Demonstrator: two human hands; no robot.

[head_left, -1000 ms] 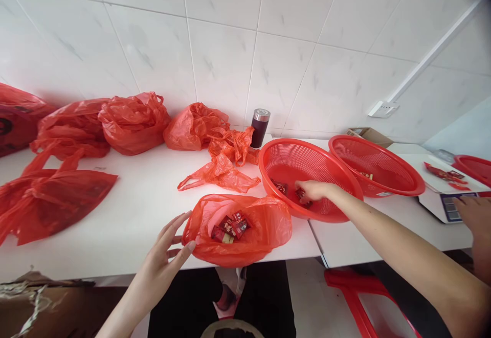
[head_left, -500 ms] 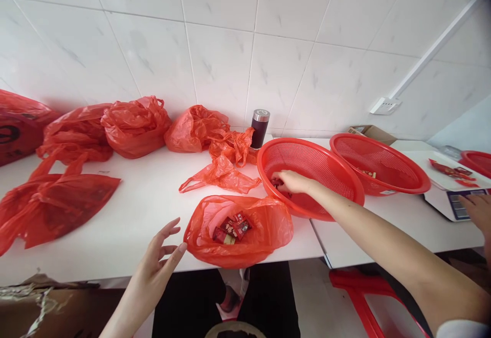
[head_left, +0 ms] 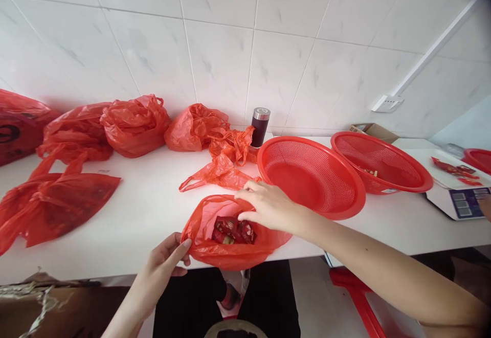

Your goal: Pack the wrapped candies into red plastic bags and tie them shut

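An open red plastic bag (head_left: 207, 253) lies at the table's front edge, with several small dark-red packets (head_left: 232, 230) inside. My left hand (head_left: 169, 258) pinches the bag's left rim between thumb and fingers. Above the bag's opening is my right hand (head_left: 264, 202), fingers spread, with nothing seen in them; the packets lie just below and left of its fingertips. Right behind this hand stands a red perforated basket (head_left: 310, 174), its visible floor bare. A flattened red bag (head_left: 220, 174) lies behind the open one.
A second red basket (head_left: 383, 164) holds a few pale pieces. Farther right, a scale (head_left: 460, 200) carries red packets, with another person's hand (head_left: 486, 206) beside it. A dark tumbler (head_left: 260, 128) stands by the wall. Filled red bags (head_left: 136, 128) line the left; a cardboard box (head_left: 69, 310) sits below.
My right hand has moved left from the basket to over the open bag. More packets lie in the bag. My left hand has closed on its rim. The other person's hand has shifted right.
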